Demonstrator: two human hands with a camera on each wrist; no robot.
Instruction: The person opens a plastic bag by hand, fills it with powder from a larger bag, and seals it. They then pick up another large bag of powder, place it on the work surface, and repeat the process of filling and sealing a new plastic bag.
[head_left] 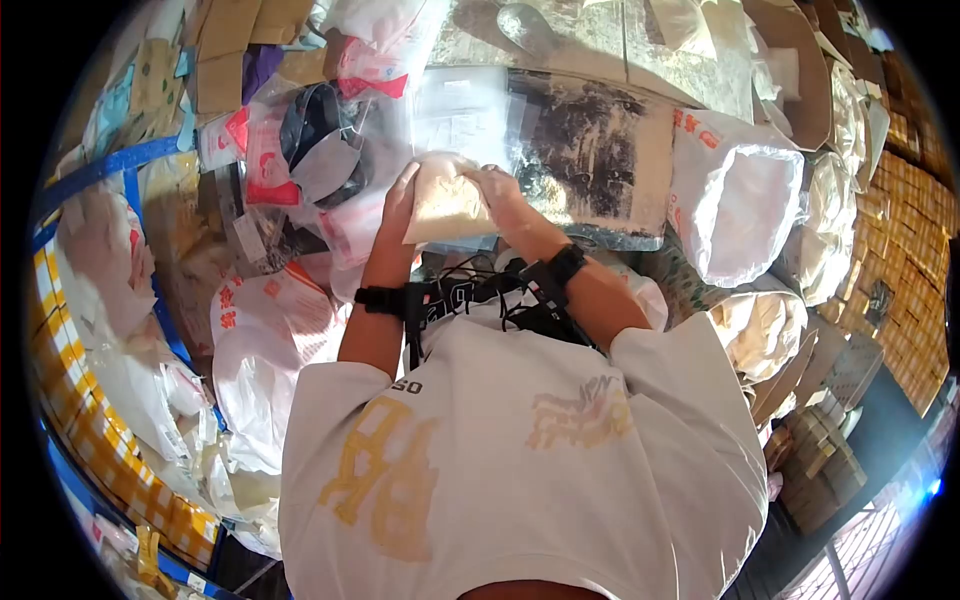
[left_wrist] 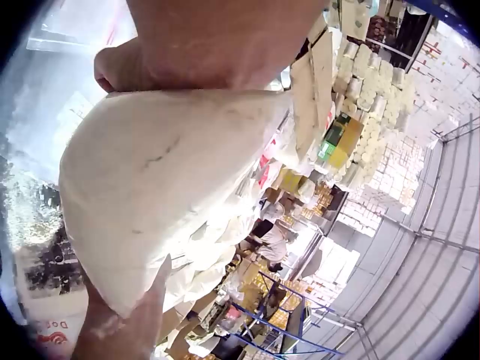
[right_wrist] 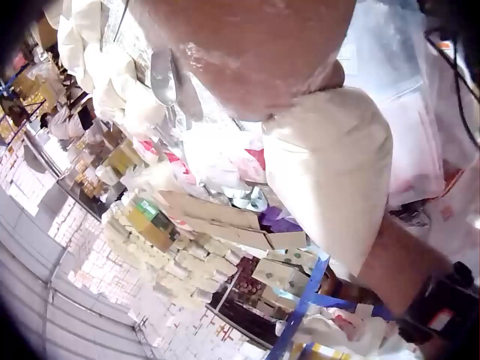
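Observation:
A plump bag of pale beige powder [head_left: 447, 200] is held up in front of the chest, between both hands. My left hand [head_left: 400, 198] grips its left side. On the other side my right hand [head_left: 505, 198] pinches the upper corner, thumb and fingers close together. In the left wrist view the bag [left_wrist: 169, 165] bulges smoothly below the left hand [left_wrist: 217, 45]. From the right wrist, the bag [right_wrist: 330, 165] shows its rounded face under the right hand [right_wrist: 255, 56]. Behind it lies a stack of clear plastic bags [head_left: 460, 115].
A powder-dusted dark board [head_left: 590, 150] lies right of the clear bags. Beyond it, a metal scoop [head_left: 525, 28] rests on the powdery surface. An open white sack [head_left: 745, 205] stands at right. Plastic sacks [head_left: 265, 340] and a blue metal frame [head_left: 150, 155] line the left.

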